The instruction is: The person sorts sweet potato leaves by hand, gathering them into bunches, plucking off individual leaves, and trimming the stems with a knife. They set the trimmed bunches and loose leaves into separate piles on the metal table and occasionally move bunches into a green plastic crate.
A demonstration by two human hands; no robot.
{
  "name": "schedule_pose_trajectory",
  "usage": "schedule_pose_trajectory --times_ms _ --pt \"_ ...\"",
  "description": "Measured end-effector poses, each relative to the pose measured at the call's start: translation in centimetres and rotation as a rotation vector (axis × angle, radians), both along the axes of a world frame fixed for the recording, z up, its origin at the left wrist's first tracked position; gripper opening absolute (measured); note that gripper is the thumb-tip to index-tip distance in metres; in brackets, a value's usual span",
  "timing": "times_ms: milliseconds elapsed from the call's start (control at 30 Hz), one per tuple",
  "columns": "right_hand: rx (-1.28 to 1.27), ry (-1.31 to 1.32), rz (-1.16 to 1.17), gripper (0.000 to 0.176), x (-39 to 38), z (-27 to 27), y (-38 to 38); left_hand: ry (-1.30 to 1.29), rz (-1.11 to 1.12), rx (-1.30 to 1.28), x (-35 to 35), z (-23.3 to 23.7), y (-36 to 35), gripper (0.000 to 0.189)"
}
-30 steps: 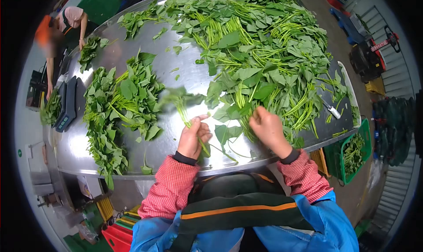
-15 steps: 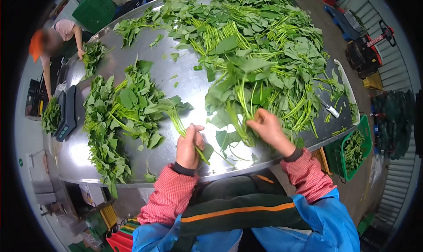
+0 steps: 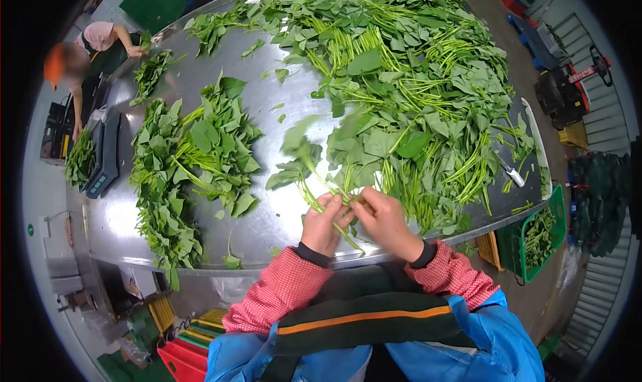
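Observation:
My left hand grips a small bunch of leafy green stems that stick up and to the left over the steel table. My right hand sits right beside it, fingers closed on more stems that lead up into the bunch. Both hands meet near the table's front edge. A big loose heap of greens covers the table's far right half, just beyond my right hand. A sorted pile of greens lies to the left of my left hand.
Another person at the far left end handles a smaller pile of greens beside a scale. A green crate of stems stands on the floor at right, with a pallet truck beyond. Red crates sit below the table.
My right hand has pulled stems out of the big heap and moved left to meet my left hand. The left hand's bunch shifted right and up. The other person reached further toward the far end.

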State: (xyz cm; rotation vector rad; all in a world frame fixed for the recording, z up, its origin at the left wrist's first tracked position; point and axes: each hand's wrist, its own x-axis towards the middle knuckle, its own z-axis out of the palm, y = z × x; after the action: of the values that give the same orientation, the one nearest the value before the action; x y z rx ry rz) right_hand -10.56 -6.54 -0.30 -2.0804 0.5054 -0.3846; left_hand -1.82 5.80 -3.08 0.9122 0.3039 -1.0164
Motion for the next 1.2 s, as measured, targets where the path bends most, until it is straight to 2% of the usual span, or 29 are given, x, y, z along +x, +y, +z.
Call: schedule_pose_trajectory --times_ms 100,167,200,233,267,300,333,367,433,467,567,600,667,700,733,767,800,833,900,1000,1100,1133,1200 --pt "-0.004 -0.116 -0.15 0.018 -0.7 2.1 0.0 -0.015 0.206 0.005 1.4 -2.2 1.0 0.015" --pt "0.024 -0.181 -0.251 0.017 -0.7 3.0 -1.0 -0.077 0.277 0.049 2.9 -0.4 1.9 0.013" --pt "0.041 -0.082 -0.191 0.018 -0.6 2.5 -1.5 -0.097 0.294 0.039 3.5 -0.3 3.0 0.011" --pt "-0.101 -0.052 -0.017 0.019 -0.6 0.6 -1.2 -0.119 0.314 0.029 3.8 -0.2 3.7 0.009" --pt "-0.243 -0.026 0.156 0.021 -0.3 -2.0 -0.8 -0.175 0.351 0.161 4.0 2.0 3.4 0.006" --pt "-0.384 0.0 0.328 0.023 0.2 -2.5 -0.2 -0.192 0.396 0.124 4.1 2.5 3.4 0.005" --pt "-0.375 0.287 0.544 0.031 -0.4 -2.5 0.6 -0.258 0.358 0.093 4.1 2.5 3.9 0.008" --pt "-0.306 0.305 0.441 0.031 -0.4 -2.5 1.1 -0.324 0.319 0.059 4.2 2.5 4.1 0.011" --pt "-0.167 0.344 0.257 0.033 -0.1 -2.2 1.9 -0.263 0.2 0.092 3.9 2.0 4.1 0.011" --pt "-0.232 0.306 0.148 0.036 0.2 -3.4 1.2 -0.232 0.135 0.115 3.6 1.6 4.3 0.012" --pt "-0.175 0.375 -0.017 0.034 1.6 -6.2 -0.9 -0.135 0.02 0.221 1.9 -0.7 3.1 0.013" --pt "-0.087 0.311 -0.005 0.031 2.0 -7.0 -1.4 -0.158 -0.004 0.141 1.8 -2.1 3.2 0.011" --pt "0.091 0.185 0.024 0.026 2.7 -8.1 -1.9 -0.243 0.029 0.211 1.1 -1.8 1.6 0.01" --pt "0.209 0.174 0.028 0.024 2.9 -7.7 -2.1 -0.283 0.046 0.25 0.8 -1.7 1.2 0.01" --pt "0.328 0.161 0.03 0.021 3.1 -6.5 -2.3 -0.391 -0.038 0.205 0.7 -2.5 1.5 0.014" --pt "0.446 0.144 0.03 0.019 3.2 -5.1 -2.5 -0.402 -0.066 0.189 0.4 -3.1 1.5 0.014" --pt "0.44 0.162 0.063 0.015 3.1 -3.7 -2.7 -0.415 -0.098 0.171 0.1 -3.1 1.2 0.014" --pt "0.574 0.13 0.05 0.015 3.1 -3.0 -2.5 -0.43 -0.131 0.151 0.0 -3.0 0.9 0.015" --pt "0.837 0.063 0.024 0.016 3.0 -2.4 -1.8 -0.266 -0.104 0.088 0.0 -2.0 0.5 0.014" --pt "0.52 -0.038 -0.008 0.02 1.9 -2.4 -1.3 -0.063 -0.045 0.067 0.2 0.5 0.2 0.014" --pt "-0.06 0.312 0.076 0.022 -0.8 -0.7 -1.7 -0.316 0.119 0.088 1.0 1.1 1.1 0.017" --pt "-0.266 0.199 0.062 0.024 -1.9 -1.6 -1.8 -0.372 0.166 0.087 1.6 1.6 1.1 0.019" --pt "-0.396 0.302 -0.03 0.025 -3.3 -3.2 -3.0 -0.438 0.24 0.112 2.4 2.0 0.9 0.021"
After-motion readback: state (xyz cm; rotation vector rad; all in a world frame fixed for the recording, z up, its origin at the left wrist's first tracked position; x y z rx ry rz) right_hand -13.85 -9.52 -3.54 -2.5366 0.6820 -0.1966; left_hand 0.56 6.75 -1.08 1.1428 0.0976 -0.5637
